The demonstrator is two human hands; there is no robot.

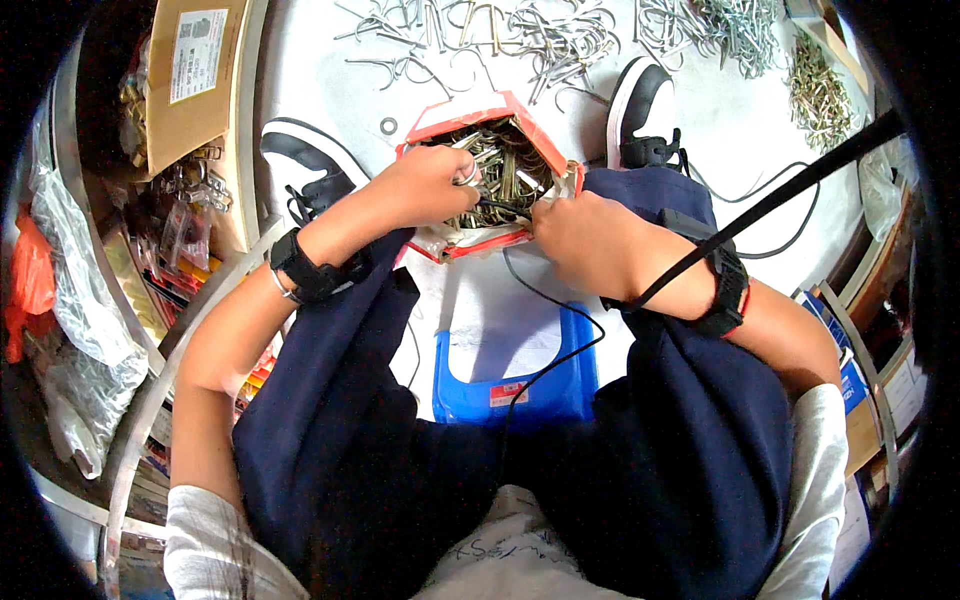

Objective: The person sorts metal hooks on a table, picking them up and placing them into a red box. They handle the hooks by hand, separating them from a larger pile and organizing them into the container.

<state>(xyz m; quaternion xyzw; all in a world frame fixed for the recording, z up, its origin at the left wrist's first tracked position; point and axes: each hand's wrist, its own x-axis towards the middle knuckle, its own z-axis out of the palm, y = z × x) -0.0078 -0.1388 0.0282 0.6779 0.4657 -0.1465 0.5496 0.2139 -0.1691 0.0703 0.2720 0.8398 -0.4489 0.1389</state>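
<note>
A red-edged open cardboard box [435,122], full of thin bent metal hooks [515,170], sits between my feet. My left hand [435,185] reaches over its left side with curled fingers. A shiny curved metal hook [468,174] shows at those fingertips, pinched between them. At the box's near right corner my right hand [580,235] is closed on the rim, its fingertips partly hidden. A crumpled pale liner lies along the near edge of the box.
Piles of silver hooks [560,45] and brassy hooks [822,95] lie on the pale floor ahead. A blue plastic stool [460,390] is beneath me. Black cable [775,205] runs by my right arm. Shelves with cartons [190,90] and plastic bags [95,300] flank me.
</note>
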